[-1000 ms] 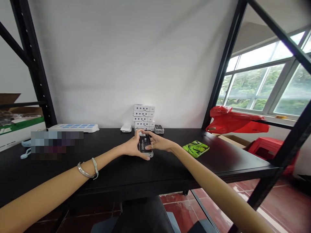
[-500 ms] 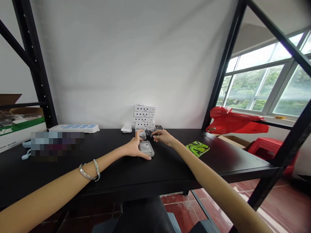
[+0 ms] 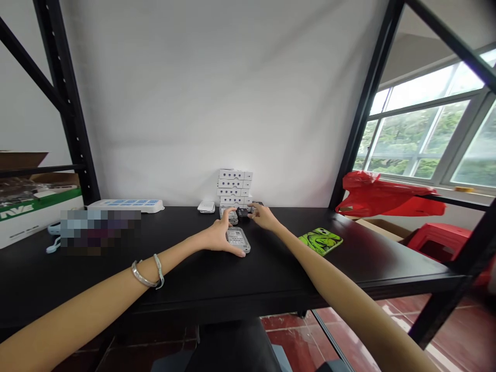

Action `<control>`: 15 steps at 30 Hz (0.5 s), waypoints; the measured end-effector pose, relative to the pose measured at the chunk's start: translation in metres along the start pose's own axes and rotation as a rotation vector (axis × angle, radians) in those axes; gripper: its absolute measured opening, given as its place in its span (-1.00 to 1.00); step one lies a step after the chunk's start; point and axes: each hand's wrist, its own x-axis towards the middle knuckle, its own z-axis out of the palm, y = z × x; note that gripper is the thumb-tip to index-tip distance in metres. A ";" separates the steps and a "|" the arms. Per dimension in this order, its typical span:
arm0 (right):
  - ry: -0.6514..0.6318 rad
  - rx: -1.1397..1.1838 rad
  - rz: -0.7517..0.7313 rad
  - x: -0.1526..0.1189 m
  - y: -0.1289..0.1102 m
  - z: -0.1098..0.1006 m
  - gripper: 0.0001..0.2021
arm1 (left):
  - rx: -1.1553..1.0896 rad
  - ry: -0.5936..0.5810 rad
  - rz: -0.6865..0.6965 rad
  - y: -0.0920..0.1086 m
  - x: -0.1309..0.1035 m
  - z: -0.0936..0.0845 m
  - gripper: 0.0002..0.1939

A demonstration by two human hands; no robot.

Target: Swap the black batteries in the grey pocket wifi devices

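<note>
A flat silver-grey rectangular device with a printed label (image 3: 237, 240), like a hard drive, lies on the black table. My left hand (image 3: 217, 236) rests at its left side, thumb stretched along the near edge and index finger reaching past the far edge, spread apart. Behind it sits a small stack of similar labelled pieces (image 3: 229, 215). Small black items (image 3: 242, 212) lie to the right of that stack. My right hand (image 3: 264, 217) is at the right end of these black items, fingertips drawn together; what they pinch is hidden.
White boxes (image 3: 234, 188) are stacked against the wall, with a small white pile (image 3: 206, 207) to their left. A green patterned phone case (image 3: 321, 241) lies right of my right forearm. A white power strip (image 3: 127, 206) lies far left, and a black rack post (image 3: 364, 103) rises at right.
My right hand has shifted slightly right along the black items, away from the stack of labelled pieces. My left hand stays around the device. The view has turned slightly left.
</note>
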 end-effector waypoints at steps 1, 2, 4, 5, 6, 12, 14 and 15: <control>0.022 -0.014 0.003 0.000 0.001 -0.004 -0.66 | -0.002 0.007 0.009 0.001 0.002 -0.004 -0.63; 0.042 -0.027 0.009 0.000 0.003 -0.009 -0.67 | -0.003 0.014 0.018 0.001 0.005 -0.009 -0.63; 0.081 -0.051 0.026 0.001 0.007 -0.019 -0.68 | -0.003 0.042 0.033 0.000 0.014 -0.020 -0.63; 0.101 -0.061 0.035 0.001 0.009 -0.024 -0.69 | -0.001 0.062 0.039 -0.002 0.020 -0.024 -0.62; 0.120 -0.071 0.044 0.002 0.012 -0.028 -0.69 | 0.002 0.086 0.045 -0.005 0.026 -0.028 -0.62; 0.203 -0.126 0.087 0.001 0.022 -0.038 -0.70 | 0.025 0.167 0.057 -0.025 0.063 -0.028 -0.64; 0.215 -0.145 0.092 -0.001 0.022 -0.043 -0.70 | 0.039 0.181 0.061 -0.029 0.067 -0.025 -0.66; 0.221 -0.155 0.093 -0.002 0.022 -0.046 -0.70 | 0.050 0.191 0.066 -0.030 0.067 -0.023 -0.66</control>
